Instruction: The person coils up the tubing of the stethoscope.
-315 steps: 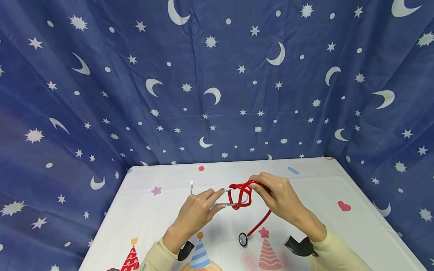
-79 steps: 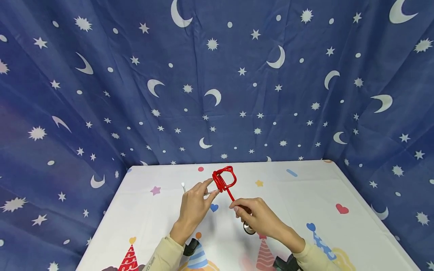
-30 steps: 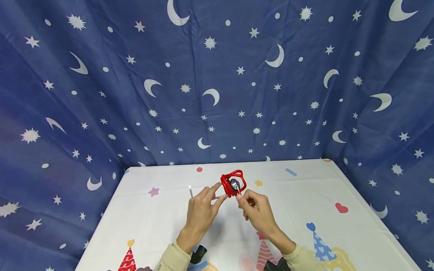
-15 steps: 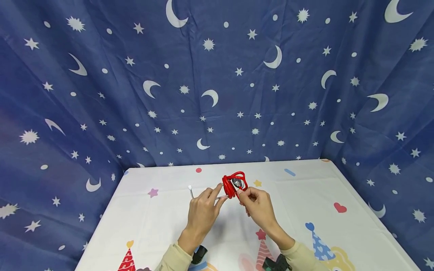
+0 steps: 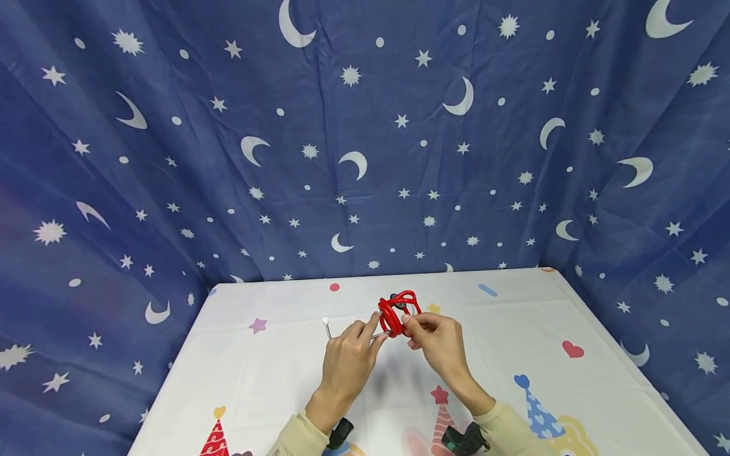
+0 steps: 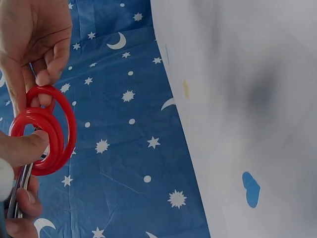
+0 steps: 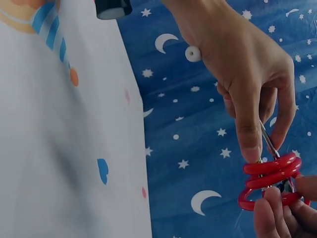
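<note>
A stethoscope with red tubing (image 5: 390,316) is held up over the table, its tubing wound in several turns around the metal ear tubes (image 5: 381,335). My left hand (image 5: 346,367) grips those ear tubes between thumb and fingers, just left of the coils. One white ear tip (image 5: 326,321) sticks out beyond it, also visible as an ear tip (image 7: 193,53) in the right wrist view. My right hand (image 5: 441,345) pinches the tubing at the right side of the coils. The dark chest piece (image 5: 397,303) shows at the open red loop, partly hidden by tubing.
Under the hands lies a white cloth (image 5: 245,367) printed with party hats, hearts and stars. A blue curtain (image 5: 365,126) with moons and stars stands behind the table and along both sides. Dark camera mounts (image 5: 464,439) sit at the wrists.
The loosely looped tubing became tight coils around the ear tubes. The chest piece rose from hanging below to the loop, and over the last second slipped farther behind the loop's tubing.
</note>
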Demonstrator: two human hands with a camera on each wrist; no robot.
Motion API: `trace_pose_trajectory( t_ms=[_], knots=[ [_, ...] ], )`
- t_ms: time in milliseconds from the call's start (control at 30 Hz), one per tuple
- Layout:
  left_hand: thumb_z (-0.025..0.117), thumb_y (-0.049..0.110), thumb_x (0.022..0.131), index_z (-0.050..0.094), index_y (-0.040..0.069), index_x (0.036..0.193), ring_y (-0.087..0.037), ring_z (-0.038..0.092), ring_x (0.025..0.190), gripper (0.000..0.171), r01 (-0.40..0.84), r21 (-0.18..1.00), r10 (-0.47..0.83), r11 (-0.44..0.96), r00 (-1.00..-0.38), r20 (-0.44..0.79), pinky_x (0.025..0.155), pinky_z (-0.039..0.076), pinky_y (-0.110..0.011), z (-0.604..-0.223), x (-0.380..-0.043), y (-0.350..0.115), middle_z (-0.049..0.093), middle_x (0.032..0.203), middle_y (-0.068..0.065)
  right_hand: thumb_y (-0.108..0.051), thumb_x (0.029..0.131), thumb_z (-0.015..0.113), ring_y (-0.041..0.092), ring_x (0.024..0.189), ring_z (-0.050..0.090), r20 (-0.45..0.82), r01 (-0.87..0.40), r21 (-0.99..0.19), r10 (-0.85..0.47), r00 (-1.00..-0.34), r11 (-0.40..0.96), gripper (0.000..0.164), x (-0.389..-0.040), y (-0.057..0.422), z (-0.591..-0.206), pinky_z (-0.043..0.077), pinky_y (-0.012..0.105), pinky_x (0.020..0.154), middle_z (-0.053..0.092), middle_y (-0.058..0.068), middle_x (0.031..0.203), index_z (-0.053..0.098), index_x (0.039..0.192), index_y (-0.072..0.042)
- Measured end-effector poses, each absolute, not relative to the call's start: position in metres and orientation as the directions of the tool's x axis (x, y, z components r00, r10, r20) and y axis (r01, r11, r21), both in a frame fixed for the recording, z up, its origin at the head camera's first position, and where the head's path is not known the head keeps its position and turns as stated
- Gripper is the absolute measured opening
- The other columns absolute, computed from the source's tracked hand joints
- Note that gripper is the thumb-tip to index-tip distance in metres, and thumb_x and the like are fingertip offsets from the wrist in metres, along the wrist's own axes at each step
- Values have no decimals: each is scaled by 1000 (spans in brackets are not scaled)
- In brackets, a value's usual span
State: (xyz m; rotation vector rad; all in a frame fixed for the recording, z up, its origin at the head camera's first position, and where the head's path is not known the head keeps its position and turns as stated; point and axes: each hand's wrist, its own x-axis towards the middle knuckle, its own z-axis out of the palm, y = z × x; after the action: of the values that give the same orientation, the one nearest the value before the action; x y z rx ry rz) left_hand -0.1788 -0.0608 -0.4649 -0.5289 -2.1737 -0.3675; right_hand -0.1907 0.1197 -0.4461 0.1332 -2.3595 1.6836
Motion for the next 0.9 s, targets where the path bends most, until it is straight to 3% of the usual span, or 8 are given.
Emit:
trace_pose_trajectory(
  t_ms=[133, 233, 433, 633, 800, 900],
  knots=[
    [82, 30, 80, 72, 11, 118, -8, 61, 57, 43, 473, 99, 223, 875, -577, 786, 46, 48, -22, -465, -179, -62, 64, 74, 2, -12, 88, 72, 8, 59, 68, 280, -250, -901, 35, -959, 355, 16, -187, 119, -448, 56, 21, 60, 74, 9, 77, 74, 98, 1],
    [82, 30, 80, 71, 11, 118, -8, 61, 57, 44, 475, 96, 230, 875, -582, 780, 47, 48, -22, -465, -179, -62, 64, 74, 2, -5, 85, 74, 5, 58, 68, 387, -343, -840, 22, -922, 421, 17, -186, 119, -448, 55, 18, 57, 75, 10, 78, 74, 99, 5],
    [81, 31, 80, 72, 11, 117, -7, 60, 54, 43, 485, 81, 251, 871, -580, 775, 46, 48, -21, -466, -178, -61, 64, 73, 2, -2, 76, 82, 4, 54, 64, 656, -515, -598, 5, -755, 614, 11, -190, 119, -447, 50, 12, 53, 74, 6, 72, 77, 87, 0],
    [82, 30, 80, 72, 10, 116, -7, 61, 54, 43, 488, 105, 238, 867, -589, 772, 46, 48, -21, -466, -178, -61, 66, 73, 1, -2, 71, 86, 4, 53, 56, 773, -569, -425, -46, -633, 703, 16, -197, 120, -455, 47, 14, 51, 68, 0, 65, 71, 78, -4],
    [83, 32, 78, 73, 10, 115, -5, 59, 52, 44, 511, 117, 251, 852, -594, 765, 46, 47, -19, -469, -177, -61, 67, 73, 3, -2, 71, 86, 3, 51, 42, 773, -524, -429, -2, -635, 735, 27, -206, 125, -461, 39, 17, 47, 53, -4, 58, 59, 77, -6],
    [84, 32, 76, 73, 11, 114, -4, 57, 51, 45, 525, 130, 251, 841, -591, 766, 46, 45, -17, -472, -178, -61, 66, 71, 4, -4, 73, 84, 4, 52, 46, 730, -496, -502, 39, -682, 708, 27, -208, 128, -461, 41, 19, 49, 53, -1, 61, 58, 81, -5]
  ],
)
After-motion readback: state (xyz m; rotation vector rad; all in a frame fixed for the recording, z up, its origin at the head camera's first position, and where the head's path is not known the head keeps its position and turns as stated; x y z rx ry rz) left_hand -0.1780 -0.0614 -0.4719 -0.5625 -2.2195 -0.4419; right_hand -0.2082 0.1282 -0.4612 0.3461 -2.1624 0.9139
